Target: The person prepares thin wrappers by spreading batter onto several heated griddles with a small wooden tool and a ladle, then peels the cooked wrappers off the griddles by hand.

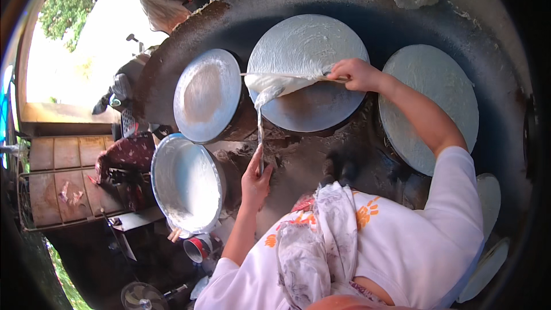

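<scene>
My left hand (255, 184) grips the handle of a metal ladle (260, 122). The ladle's bowl, coated in white batter, is at the lower left part of the middle round griddle (316, 114). In my right hand (354, 75) is a thin, straight spreader (262, 74) that lies across this griddle. Wet white batter (308, 45) covers the griddle's far part above the spreader, with a thick band along the spreader's near side. Bare dark metal shows on the near part. Left of my left hand stands a large metal basin (157, 181) holding white liquid batter.
A smaller round griddle (208, 94) with a dry brownish centre is at left. Another griddle (428, 107), covered by a pale layer, lies under my right forearm. A dark curved wall (193, 34) rings the griddles. A red cup (197, 249) and a fan (145, 297) are lower left.
</scene>
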Tool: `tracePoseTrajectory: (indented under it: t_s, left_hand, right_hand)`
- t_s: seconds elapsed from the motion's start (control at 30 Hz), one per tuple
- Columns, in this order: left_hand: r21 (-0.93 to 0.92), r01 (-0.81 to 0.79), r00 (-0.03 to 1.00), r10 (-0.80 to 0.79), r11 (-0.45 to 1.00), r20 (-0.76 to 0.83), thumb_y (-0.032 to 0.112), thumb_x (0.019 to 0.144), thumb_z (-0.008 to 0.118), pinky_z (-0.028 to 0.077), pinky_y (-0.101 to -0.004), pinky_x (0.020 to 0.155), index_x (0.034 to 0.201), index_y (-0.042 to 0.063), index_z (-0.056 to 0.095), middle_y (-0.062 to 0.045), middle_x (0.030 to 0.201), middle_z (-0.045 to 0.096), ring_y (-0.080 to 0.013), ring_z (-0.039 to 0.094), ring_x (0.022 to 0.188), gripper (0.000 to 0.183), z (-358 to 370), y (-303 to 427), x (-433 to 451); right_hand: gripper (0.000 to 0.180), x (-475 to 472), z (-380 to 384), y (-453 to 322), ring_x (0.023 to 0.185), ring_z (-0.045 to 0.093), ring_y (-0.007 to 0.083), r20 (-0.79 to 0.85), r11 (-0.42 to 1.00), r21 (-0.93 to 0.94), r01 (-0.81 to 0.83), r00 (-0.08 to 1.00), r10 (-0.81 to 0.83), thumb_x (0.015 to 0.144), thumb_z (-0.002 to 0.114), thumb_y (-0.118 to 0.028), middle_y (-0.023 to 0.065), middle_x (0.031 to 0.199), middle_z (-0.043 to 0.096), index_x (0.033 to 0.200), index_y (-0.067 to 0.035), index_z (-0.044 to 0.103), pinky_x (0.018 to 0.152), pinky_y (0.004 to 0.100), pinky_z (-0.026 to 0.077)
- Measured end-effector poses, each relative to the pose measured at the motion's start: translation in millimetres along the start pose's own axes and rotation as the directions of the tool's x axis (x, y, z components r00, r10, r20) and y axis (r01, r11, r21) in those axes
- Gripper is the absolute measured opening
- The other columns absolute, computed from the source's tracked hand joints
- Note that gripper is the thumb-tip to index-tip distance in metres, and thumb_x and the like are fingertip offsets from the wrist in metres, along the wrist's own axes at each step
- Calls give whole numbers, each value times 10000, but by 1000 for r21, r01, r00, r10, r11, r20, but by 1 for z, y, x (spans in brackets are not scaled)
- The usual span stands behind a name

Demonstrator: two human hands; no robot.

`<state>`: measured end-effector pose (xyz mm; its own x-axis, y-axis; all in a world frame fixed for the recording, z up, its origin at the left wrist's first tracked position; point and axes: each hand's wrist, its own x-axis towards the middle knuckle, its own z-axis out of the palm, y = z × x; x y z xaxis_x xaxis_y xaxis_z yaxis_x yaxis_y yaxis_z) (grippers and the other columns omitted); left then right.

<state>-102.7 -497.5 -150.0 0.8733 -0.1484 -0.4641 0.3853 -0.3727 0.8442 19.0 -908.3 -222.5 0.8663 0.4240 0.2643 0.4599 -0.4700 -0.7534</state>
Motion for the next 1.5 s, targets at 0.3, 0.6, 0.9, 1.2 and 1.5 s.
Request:
tracePoseTrajectory:
  t_s: [0.3,0.6,0.9,1.2,1.5]
  left_hand:
    - [-69,15,1000,-17,997,-20,35,919,581,289,-213,354,1477,215,364,62,596,494,-27,373,400,625,-10,-14,-43]
    - [-55,-41,998,43,998,36,44,914,579,320,-225,331,1486,193,338,53,573,487,-42,386,372,638,10,-1,-24]
    - [-159,-87,976,116,983,185,92,933,578,304,-228,327,1494,208,308,51,540,439,-50,360,366,634,3,4,-7]
    - [-568,-158,863,392,808,318,136,970,528,242,-201,319,1514,283,223,24,593,362,-55,302,370,641,-124,51,-19]
    - [-646,-165,778,500,746,380,110,978,505,255,-208,325,1519,293,197,22,593,368,-51,315,384,648,-212,25,-36]
  right_hand:
    - [483,9,-23,7,654,520,121,112,990,136,-47,993,31,594,599,21,43,878,657,1057,-57,711,584,273,420]
    - [445,-71,-7,-16,887,618,205,-104,997,66,-31,994,38,610,597,54,91,980,648,1030,-41,707,694,293,483]
    - [389,-123,148,-154,909,601,277,-580,848,-263,-460,778,242,689,549,81,54,980,631,1029,-55,683,804,354,497]
    - [370,60,322,-145,674,607,103,-680,770,638,-4,468,565,882,611,-67,55,858,657,1250,-50,573,585,258,489]
    - [395,44,381,-238,439,347,47,-305,293,951,101,140,942,935,609,-181,-19,702,468,1321,-243,553,365,223,296]
